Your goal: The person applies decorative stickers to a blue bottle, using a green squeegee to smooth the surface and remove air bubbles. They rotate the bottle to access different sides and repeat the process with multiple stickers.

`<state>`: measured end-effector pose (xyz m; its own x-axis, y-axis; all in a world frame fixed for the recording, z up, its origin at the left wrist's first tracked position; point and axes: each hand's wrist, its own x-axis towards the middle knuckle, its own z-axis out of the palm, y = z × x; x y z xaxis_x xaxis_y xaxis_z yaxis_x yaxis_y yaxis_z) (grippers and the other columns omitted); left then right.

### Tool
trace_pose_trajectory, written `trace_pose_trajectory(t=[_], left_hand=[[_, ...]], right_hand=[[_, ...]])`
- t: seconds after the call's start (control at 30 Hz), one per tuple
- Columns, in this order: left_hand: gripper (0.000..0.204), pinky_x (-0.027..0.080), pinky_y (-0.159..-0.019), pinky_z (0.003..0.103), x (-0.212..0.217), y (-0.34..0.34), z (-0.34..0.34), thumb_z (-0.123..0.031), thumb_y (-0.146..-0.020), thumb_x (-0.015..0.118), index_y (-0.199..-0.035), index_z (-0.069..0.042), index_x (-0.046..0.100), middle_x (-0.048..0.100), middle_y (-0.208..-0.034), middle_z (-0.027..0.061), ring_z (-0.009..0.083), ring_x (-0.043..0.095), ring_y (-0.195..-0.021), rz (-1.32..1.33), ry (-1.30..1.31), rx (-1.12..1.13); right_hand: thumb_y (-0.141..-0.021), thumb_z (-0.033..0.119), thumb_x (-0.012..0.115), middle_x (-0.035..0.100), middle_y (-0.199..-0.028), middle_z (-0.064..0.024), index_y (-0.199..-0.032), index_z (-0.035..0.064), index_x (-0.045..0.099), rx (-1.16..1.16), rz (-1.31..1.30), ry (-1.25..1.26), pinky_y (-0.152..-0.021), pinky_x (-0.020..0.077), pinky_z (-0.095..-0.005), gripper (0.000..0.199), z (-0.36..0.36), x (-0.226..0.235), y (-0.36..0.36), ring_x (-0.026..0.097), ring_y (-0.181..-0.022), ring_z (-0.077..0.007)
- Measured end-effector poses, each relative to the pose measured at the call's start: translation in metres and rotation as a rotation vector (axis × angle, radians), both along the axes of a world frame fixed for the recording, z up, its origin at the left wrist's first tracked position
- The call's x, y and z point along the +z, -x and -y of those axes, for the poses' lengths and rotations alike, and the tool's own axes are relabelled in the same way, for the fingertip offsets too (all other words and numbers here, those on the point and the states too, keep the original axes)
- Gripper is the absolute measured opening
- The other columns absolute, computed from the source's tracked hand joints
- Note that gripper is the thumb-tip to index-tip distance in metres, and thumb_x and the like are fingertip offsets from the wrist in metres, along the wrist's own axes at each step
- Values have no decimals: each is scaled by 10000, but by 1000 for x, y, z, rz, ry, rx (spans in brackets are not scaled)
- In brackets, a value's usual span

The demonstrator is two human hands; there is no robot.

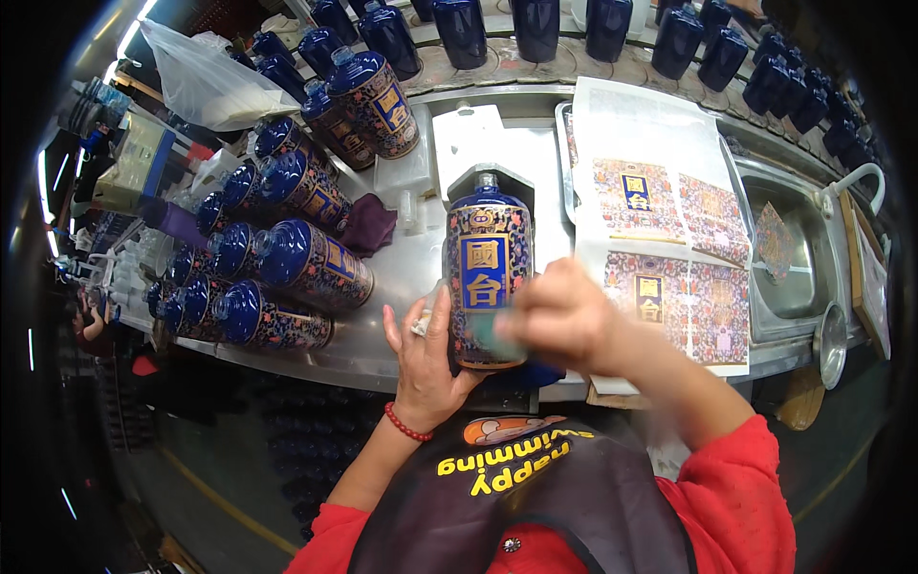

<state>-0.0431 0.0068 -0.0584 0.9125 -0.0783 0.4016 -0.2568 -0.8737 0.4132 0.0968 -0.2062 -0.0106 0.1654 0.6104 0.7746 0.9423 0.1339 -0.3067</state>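
Nearest in my view, a dark apron (pixel 521 497) over red sleeves fills the lower edge. My left hand (pixel 426 359), with a red bead bracelet (pixel 406 424) at the wrist, cups the lower left side of the blue bottle (pixel 486 273), fingers spread up along its wall. My right hand (pixel 564 316) is blurred; its fingers are curled narrow around a greenish pad (pixel 497 335) pressed against the bottle's lower front, and it hides the bottle's lower right edge. The bottle lies on the metal worktable (pixel 402 258), neck pointing away from me, its patterned label with a blue centre panel facing up.

Just right of the bottle lie sheets of printed labels (pixel 669 239), with a steel sink (pixel 789 258) beyond them. To the left, a row of labelled blue bottles (pixel 287 258) lies on its side along the table edge, and a dark purple cloth (pixel 368 225) sits between that row and the held bottle. A white tray (pixel 473 139) lies behind the bottle's neck. Farthest off, plain blue bottles (pixel 535 29) stand along a conveyor, and a clear plastic bag (pixel 206 86) sits at upper left.
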Motion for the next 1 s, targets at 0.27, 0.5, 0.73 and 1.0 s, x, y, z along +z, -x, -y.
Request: trace_pose_trajectory(t=[0.27, 0.5, 0.73, 1.0], left_hand=[[1045, 75, -1175, 645, 8, -2, 5, -584, -835, 727, -1529, 69, 297, 506, -1458, 211, 423, 444, -1332, 23, -183, 15], [1038, 48, -1174, 643, 1, -2, -1, -591, -864, 683, -1550, 68, 268, 507, -1435, 226, 397, 428, -1356, -33, -21, -51], [1071, 64, -1163, 663, 3, -3, 6, -537, -766, 810, -1540, 20, 324, 516, -1439, 192, 426, 426, -1312, 33, -33, -2], [987, 86, -1185, 616, -3, -3, -3, -521, -882, 705, -1550, 65, 275, 512, -1464, 216, 381, 460, -1359, -31, 23, -36]], right_hand=[[-734, 90, 732, 568, -840, -47, -957, 105, 682, -258, 7, -18, -634, 465, -381, 229, -5, 7, -2, 596, -755, -222], [-753, 31, 732, 640, -846, -84, -961, 73, 714, -251, -561, -19, -693, 515, -363, 213, 6, 5, -3, 632, -747, -275], [-771, 122, 763, 593, -837, -45, -940, 96, 700, 327, -361, 210, -687, 476, -408, 182, 16, 5, 26, 621, -798, -244], [-723, 94, 764, 579, -895, -63, -986, 78, 697, 220, -230, 258, -685, 459, -393, 272, 25, -17, 47, 599, -777, -277]])
